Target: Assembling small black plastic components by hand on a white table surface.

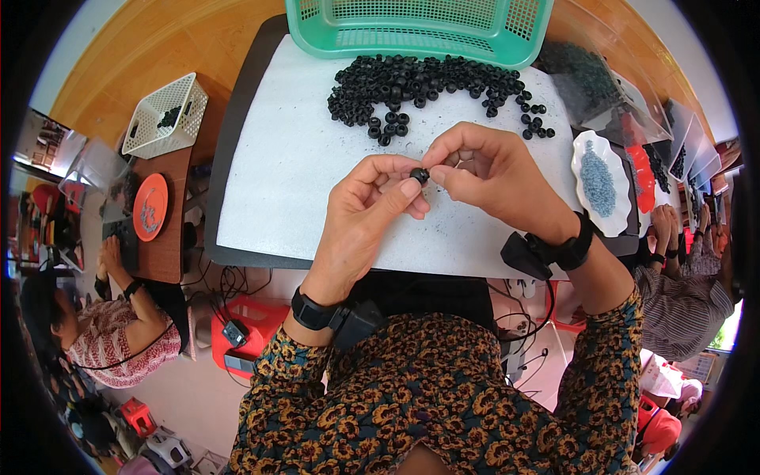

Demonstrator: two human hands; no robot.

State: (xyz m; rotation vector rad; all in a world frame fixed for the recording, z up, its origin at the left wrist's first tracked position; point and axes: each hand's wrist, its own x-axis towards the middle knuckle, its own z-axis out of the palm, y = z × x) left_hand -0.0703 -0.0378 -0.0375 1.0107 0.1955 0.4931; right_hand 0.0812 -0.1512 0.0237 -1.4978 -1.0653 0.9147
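Above the white foam sheet (277,166), my left hand (360,207) pinches a small round black piece (419,175) between thumb and fingertips. My right hand (495,178) is closed in a pinch right beside that piece, its thumb and forefinger at the piece's edge. Whatever lies between the right fingertips is too small to make out. Beyond both hands a pile of similar black bead-like pieces (427,79), some with visible holes, spreads over the foam. A few lie apart from it at its near side and right end.
A green plastic basket (419,49) stands behind the pile. To the right sits a white scalloped dish (582,162) of small blue-grey pieces. At left are a white basket (150,142) and an orange plate (161,186). Co-workers sit on both sides; cables hang below the table.
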